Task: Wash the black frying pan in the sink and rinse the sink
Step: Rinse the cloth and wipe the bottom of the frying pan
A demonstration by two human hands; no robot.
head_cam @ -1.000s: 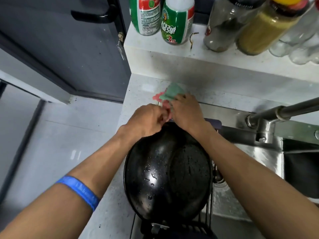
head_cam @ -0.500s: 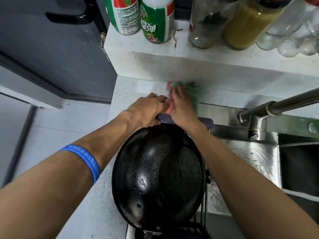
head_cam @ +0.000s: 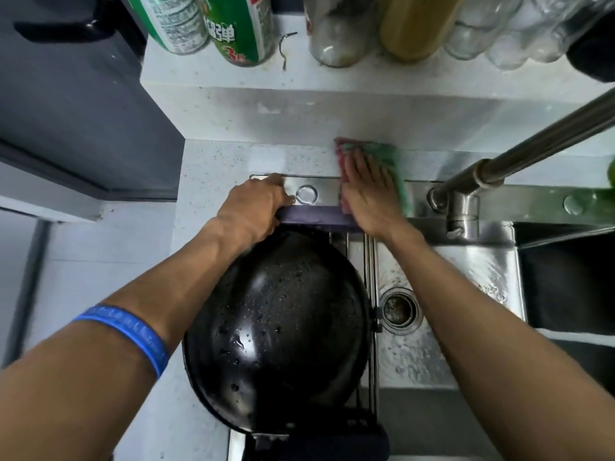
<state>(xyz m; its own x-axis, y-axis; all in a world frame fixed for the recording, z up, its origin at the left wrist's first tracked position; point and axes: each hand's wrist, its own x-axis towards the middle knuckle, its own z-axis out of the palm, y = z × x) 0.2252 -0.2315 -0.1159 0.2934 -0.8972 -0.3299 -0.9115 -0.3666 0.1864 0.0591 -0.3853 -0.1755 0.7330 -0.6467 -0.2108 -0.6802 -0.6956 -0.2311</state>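
Note:
The black frying pan (head_cam: 279,334) lies upside down, wet with drops, on a roll-up rack (head_cam: 370,261) over the left part of the steel sink (head_cam: 466,271). My left hand (head_cam: 256,207) grips the left end of the rack's purple end bar (head_cam: 316,218) at the sink's back rim. My right hand (head_cam: 369,191) presses flat, fingers straight, on a green and red cloth (head_cam: 389,154) that lies on the back rim and counter, just left of the faucet (head_cam: 519,151).
The drain (head_cam: 399,307) shows in the wet basin right of the pan. A raised white ledge behind holds green bottles (head_cam: 233,24) and several glass jars (head_cam: 416,24). A dark cabinet door (head_cam: 66,94) stands at the left.
My right hand has slid the cloth to the right along the back rim, away from my left hand. My left hand stays at the rack's bar. The view has shifted, showing the drain.

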